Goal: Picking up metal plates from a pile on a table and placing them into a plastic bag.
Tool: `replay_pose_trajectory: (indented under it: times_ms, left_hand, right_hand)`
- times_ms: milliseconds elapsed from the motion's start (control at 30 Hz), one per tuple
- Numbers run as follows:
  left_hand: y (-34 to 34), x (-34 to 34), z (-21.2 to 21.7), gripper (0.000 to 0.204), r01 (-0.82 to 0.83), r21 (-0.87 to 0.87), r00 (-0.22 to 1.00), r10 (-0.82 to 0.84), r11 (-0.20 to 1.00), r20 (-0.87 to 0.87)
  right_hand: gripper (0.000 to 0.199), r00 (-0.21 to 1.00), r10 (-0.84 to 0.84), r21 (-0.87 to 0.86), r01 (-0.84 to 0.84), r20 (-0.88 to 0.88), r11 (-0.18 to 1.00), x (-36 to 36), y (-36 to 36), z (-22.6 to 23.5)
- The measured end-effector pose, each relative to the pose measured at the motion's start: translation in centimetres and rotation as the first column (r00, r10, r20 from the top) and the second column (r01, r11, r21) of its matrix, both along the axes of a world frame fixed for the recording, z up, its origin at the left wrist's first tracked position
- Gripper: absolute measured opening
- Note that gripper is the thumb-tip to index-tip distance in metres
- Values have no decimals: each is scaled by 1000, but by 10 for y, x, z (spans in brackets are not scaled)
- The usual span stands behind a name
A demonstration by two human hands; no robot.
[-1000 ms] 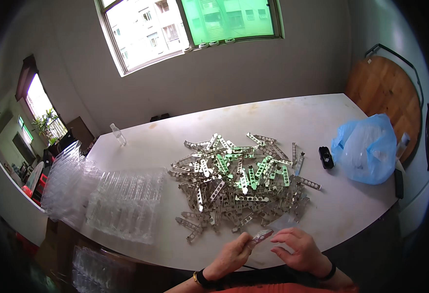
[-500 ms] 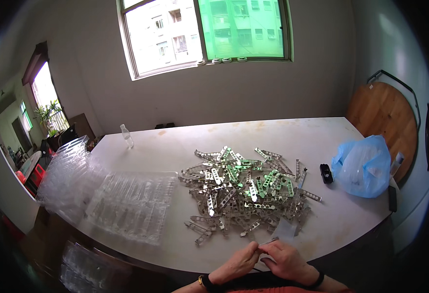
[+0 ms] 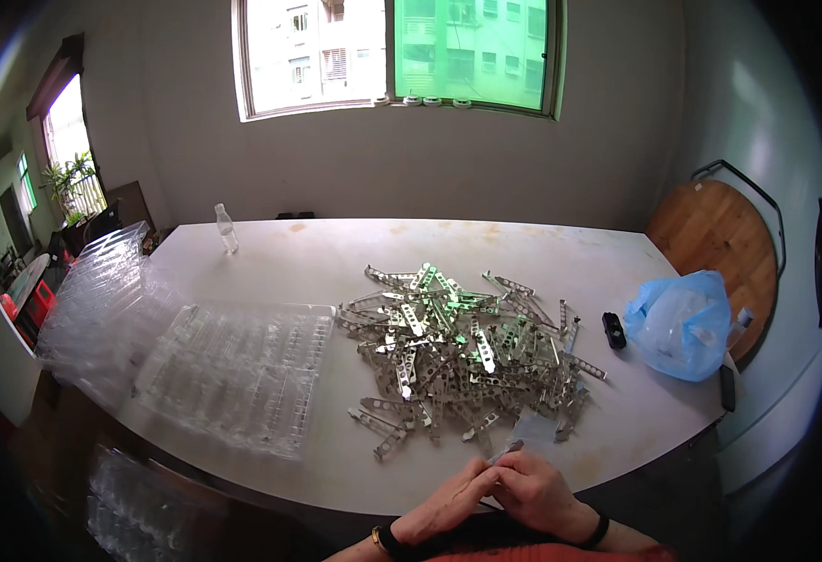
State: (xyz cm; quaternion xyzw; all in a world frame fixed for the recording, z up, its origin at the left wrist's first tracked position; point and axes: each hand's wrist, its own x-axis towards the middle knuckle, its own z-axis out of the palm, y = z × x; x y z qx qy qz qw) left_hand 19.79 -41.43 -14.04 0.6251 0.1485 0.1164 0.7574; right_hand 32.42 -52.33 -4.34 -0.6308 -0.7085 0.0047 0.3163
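Observation:
My left hand (image 3: 458, 494) and my right hand (image 3: 539, 495) meet at the table's front edge, both closed with fingertips touching. A thin grey metal strip (image 3: 503, 453) pokes out between them; most of it is hidden by my fingers. Just beyond lies a small clear plastic sheet or bag (image 3: 533, 427). Behind that spreads a loose pile of silvery perforated metal strips (image 3: 448, 361), heaped at odd angles, some tinted green by reflected light.
Clear plastic trays (image 3: 242, 375) lie left of the pile, with a stack of more trays (image 3: 102, 300) at the far left. A clear bottle (image 3: 227, 229) stands behind. To the right are a black device (image 3: 614, 331) and a blue plastic bag (image 3: 681, 323).
The view has shifted slightly, so the table things sit a little further left and higher. My hands stay together, with the strip's end now showing more above the fingers.

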Motion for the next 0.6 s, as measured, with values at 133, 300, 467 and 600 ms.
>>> replay_pose_trajectory:
  times_ms: [133,300,467,600]
  left_hand:
    - [6,-7,16,36,-61,164,997,66,985,-29]
    - [11,-12,34,39,-74,85,995,80,994,-66]
    - [15,-7,26,38,-98,76,988,107,992,-112]
    - [18,-3,32,38,-72,-41,991,67,997,-119]
  right_hand:
    - [14,999,-32,14,32,-4,999,3,-4,-25]
    - [12,990,-49,24,46,129,999,0,6,-20]
    - [13,990,8,-82,3,137,997,9,11,-15]
    - [18,995,66,13,-68,76,998,12,12,-27]
